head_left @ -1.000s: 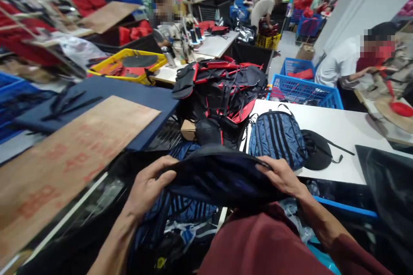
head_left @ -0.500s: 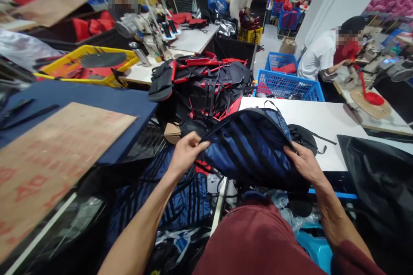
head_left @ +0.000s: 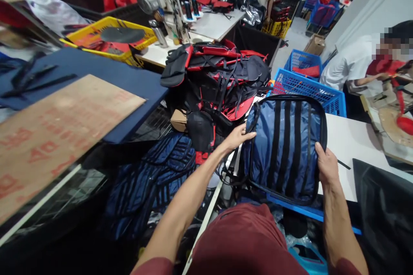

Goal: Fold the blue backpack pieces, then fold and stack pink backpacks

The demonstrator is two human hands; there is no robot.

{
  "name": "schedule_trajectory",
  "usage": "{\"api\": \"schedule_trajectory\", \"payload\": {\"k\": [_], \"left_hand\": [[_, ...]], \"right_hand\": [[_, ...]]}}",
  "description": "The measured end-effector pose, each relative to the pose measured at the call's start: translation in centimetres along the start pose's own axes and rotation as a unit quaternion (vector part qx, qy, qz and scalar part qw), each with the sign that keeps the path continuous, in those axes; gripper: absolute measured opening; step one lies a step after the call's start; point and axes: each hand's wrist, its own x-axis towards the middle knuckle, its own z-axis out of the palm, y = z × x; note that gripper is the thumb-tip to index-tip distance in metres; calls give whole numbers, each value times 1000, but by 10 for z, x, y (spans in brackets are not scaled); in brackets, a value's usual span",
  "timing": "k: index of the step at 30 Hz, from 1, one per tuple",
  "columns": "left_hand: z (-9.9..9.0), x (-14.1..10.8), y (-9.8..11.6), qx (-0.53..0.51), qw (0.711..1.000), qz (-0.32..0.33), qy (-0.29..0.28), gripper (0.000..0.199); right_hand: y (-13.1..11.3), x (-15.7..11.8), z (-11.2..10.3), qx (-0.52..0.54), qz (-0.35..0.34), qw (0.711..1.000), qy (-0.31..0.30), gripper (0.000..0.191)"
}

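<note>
An opened blue backpack panel [head_left: 292, 146] with black vertical straps and a black rim faces me, spread over the near end of the white table. My left hand [head_left: 239, 137] is closed on its left edge, the thumb showing in front. On the opposite edge, my right hand [head_left: 327, 165] grips the rim with the thumb on the front face and the fingers hidden behind. Loose black straps hang below the panel's left side. More blue pieces with black straps [head_left: 155, 172] lie in a heap to the lower left.
Black-and-red backpacks [head_left: 216, 73] are piled ahead. A printed cardboard sheet [head_left: 64, 133] lies on the blue-covered table [head_left: 129, 88] at left. Blue crates [head_left: 335, 103] stand behind the white table [head_left: 355, 137]. At right, a person in white [head_left: 345, 60] works at a machine.
The blue panel, bunched and sagging between my hands before, is now spread flat and upright facing me. Both hands have moved right in view, and the scene has shifted with my head.
</note>
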Motion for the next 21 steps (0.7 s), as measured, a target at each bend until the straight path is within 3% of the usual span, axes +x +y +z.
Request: {"api": "schedule_trajectory", "payload": {"k": [2,4,6,9,11,13,16,19,21], "left_hand": [[17,5,-28,106,991,-27,80,48],[31,12,-49,258,952,-58,153,40],[40,17,-67,350,919,-90,156,42],[42,4,-97,354,923,-106,112,50],[39,-24,-123,328,930,-118,118,53],[34,-63,-151,299,927,-158,160,53],[24,-130,-188,238,909,-249,235,52],[7,-198,-221,165,863,-359,315,48],[-6,-241,-243,112,816,-429,370,45]], "right_hand": [[15,23,12,-22,-20,999,-20,74],[29,44,24,-70,-49,996,-35,75],[41,63,34,-158,-68,984,-40,83],[57,82,39,-307,-75,947,-51,103],[66,83,41,-365,-105,924,-36,115],[73,76,49,-375,-169,911,-16,120],[83,53,83,-348,-283,890,-82,115],[104,21,133,-342,-353,852,-180,104],[123,3,159,-361,-377,834,-182,96]]}}
